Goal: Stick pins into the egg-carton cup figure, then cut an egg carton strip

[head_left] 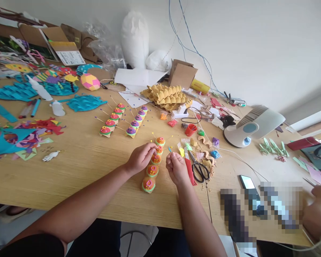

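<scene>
In the head view, an orange egg-carton caterpillar (152,170) lies lengthwise on the table, its humps trimmed with green edges and small pink and yellow shapes. Thin stalks with yellow tips stick out near its far end. My left hand (143,157) is pinched at the caterpillar's left side, near its far humps; what its fingertips hold, if anything, is hidden. Just right of the caterpillar, my right hand (177,167) is closed, with a tiny thin blue-and-yellow piece (170,148) showing above the fingers. Beyond stand a red egg-carton caterpillar (112,119) and a purple one (137,121), both with thin stalks.
Black-handled scissors (200,170) and a red-handled cutter (190,171) lie right of my right hand. Past them are a red cup (190,130), small clay packets and a white fan (253,125). Paper scraps (46,126) spread at left. Another person's hand (318,210) is at right.
</scene>
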The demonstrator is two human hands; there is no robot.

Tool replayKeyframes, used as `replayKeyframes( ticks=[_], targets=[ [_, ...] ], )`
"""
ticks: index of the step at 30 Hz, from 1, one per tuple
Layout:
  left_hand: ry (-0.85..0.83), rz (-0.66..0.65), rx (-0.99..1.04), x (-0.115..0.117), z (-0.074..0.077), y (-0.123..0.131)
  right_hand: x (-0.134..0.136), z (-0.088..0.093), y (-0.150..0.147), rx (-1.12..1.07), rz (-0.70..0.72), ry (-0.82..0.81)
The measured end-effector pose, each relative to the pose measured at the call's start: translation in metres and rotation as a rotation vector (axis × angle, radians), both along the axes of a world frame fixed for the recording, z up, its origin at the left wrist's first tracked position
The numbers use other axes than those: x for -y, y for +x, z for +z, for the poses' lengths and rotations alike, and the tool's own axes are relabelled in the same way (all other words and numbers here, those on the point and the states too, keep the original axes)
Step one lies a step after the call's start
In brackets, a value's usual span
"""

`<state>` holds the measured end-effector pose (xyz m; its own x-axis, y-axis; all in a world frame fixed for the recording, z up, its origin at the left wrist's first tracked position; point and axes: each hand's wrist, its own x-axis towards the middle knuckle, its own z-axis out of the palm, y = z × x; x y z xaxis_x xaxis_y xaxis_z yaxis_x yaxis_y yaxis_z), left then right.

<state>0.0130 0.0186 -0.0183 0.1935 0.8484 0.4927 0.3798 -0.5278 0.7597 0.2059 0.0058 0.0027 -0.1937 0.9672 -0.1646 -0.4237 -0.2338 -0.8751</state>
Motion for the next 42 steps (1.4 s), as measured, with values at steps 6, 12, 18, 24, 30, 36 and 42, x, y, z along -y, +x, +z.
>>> replayKeyframes(
  ticks=[6, 12, 18, 24, 30, 36, 42],
  targets=[
    [0.076, 0.05, 0.059, 0.001, 0.007, 0.001, 0.0, 0.003, 0.003, 0.033, 0.024, 0.002],
    [0.029, 0.028, 0.138, 0.005, 0.008, 0.006, -0.002, 0.0, 0.006, 0.037, -0.002, 0.015],
    [-0.269, -0.049, 0.39, 0.007, 0.002, 0.01, -0.002, -0.002, 0.007, 0.058, 0.002, 0.021],
    [-0.432, -0.123, 0.535, 0.005, 0.005, 0.008, -0.004, -0.008, 0.005, 0.186, -0.065, 0.108],
    [-0.344, -0.161, 0.463, 0.004, 0.003, 0.008, -0.002, -0.005, 0.006, 0.274, -0.06, 0.16],
    [-0.338, -0.149, 0.413, 0.004, 0.0, 0.009, 0.0, -0.001, 0.004, 0.299, -0.054, 0.203],
    [-0.342, -0.144, 0.436, 0.005, 0.003, 0.009, 0.0, -0.005, 0.004, 0.393, -0.104, 0.249]
  ],
)
